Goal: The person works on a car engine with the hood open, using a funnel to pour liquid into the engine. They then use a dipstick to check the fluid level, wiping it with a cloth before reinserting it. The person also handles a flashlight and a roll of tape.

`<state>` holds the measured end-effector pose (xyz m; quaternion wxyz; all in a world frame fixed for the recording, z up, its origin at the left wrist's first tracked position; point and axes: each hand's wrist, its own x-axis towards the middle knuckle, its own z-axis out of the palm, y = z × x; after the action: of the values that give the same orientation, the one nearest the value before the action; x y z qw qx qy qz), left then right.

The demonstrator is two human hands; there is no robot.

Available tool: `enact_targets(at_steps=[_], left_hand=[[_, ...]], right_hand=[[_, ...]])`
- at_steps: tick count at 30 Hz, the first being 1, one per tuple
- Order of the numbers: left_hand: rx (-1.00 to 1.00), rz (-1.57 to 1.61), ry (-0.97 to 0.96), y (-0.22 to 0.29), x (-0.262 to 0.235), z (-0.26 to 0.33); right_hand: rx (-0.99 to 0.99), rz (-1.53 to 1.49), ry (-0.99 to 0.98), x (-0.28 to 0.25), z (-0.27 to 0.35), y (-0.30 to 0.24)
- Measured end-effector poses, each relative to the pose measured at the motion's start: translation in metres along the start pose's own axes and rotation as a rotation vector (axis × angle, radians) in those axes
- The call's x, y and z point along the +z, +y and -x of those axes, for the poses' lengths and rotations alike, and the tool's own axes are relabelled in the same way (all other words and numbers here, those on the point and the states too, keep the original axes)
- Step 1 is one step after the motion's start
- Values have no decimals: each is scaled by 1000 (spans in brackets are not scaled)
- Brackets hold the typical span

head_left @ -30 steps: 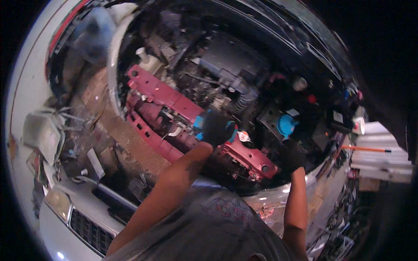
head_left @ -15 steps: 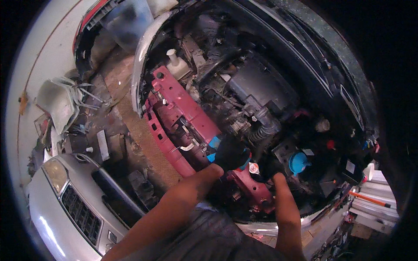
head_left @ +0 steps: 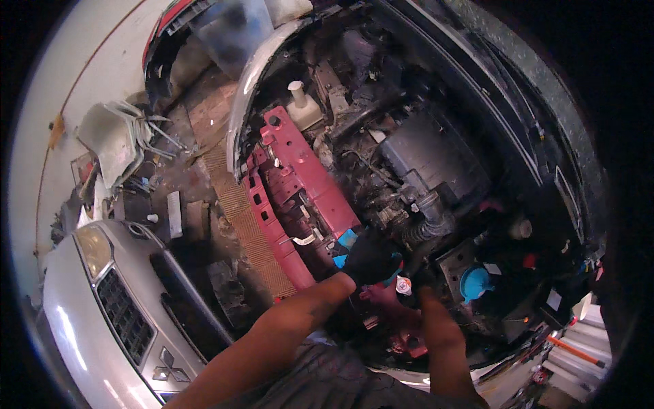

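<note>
My left hand [head_left: 373, 259], in a black glove, is closed over a blue object at the front of an open engine bay. Blue patches [head_left: 347, 238] of that object show beside the glove; its kind is hidden. Just right of this hand, a round metal cap [head_left: 403, 285] with a pale, red-marked top sits by the red-painted front crossmember [head_left: 320, 187]. My right hand [head_left: 424, 276], dark against the shadowed bay, is on the cap's right side. Its fingers blend into the dark, so I cannot see whether it grips anything.
A blue funnel [head_left: 475, 283] stands right of my right hand. Beyond lie a black engine cover [head_left: 432, 153], a ribbed intake hose [head_left: 432, 217] and a white reservoir [head_left: 303, 112]. At left are a silver front bumper [head_left: 82, 293] and stacked pale chairs [head_left: 112, 140].
The view has shifted, so the engine bay appears farther right. My left hand stays over the blue object. My right hand remains near the cap, with a slightly wider gap showing between them.
</note>
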<state>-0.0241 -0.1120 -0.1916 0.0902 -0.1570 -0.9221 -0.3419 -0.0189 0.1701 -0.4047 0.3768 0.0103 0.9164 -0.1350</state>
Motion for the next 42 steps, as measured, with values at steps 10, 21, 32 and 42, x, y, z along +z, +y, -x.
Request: enact_targets(at_steps=[10, 21, 32, 42], left_hand=[[-16, -71, 32, -3, 2, 15], [234, 67, 258, 8, -12, 9], [-118, 2159, -868, 180, -32, 51], [-68, 1848, -904, 207, -128, 55]], right_hand=[[-232, 351, -131, -175, 183, -93], [-23, -295, 483, -235, 453, -45], [-61, -557, 793, -207, 580, -93], [-110, -269, 907, -204, 619, -91]])
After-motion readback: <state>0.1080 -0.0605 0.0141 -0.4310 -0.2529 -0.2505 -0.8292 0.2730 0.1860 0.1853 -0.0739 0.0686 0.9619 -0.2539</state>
